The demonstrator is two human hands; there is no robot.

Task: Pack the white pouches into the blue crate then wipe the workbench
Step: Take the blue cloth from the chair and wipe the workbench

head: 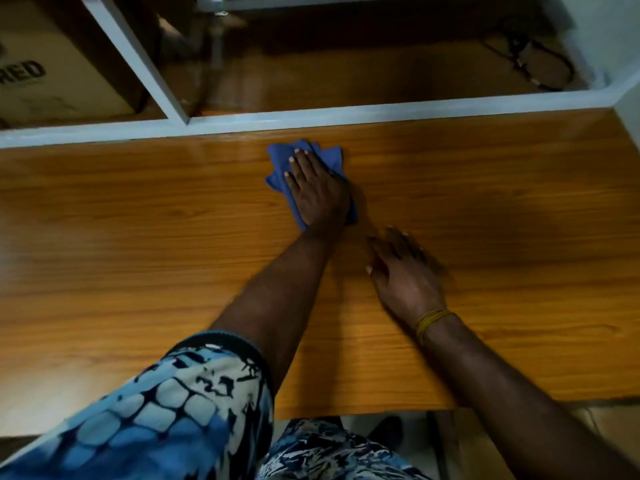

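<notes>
The wiping stage of the task is shown. A blue cloth (306,171) is pressed flat against the wooden table (138,237) by the left hand (317,192), whose fingers are laid straight over the fabric rather than curled round it; the cloth is bunched, and part of it is covered by the palm. The cloth lies near the far edge of the table, just short of the white frame (242,121) that borders that edge. The right hand (403,271) is held just nearer the body than the cloth, fingers extended and holding nothing; whether it rests on the table or hovers above it cannot be told, since it is blurred. No white pouches and no blue crate are seen on the table or anywhere in view, so the packing is judged to be finished, though this cannot be confirmed because the crate lies outside the picture. How much of the table has been wiped cannot be read from its surface. Beyond the white frame, a cardboard box (52,74) with partly cut-off lettering is seen to the left, and a dark cable (540,64) to the right, both dim. The near edge of the table is partly hidden by a patterned sleeve (166,410).
</notes>
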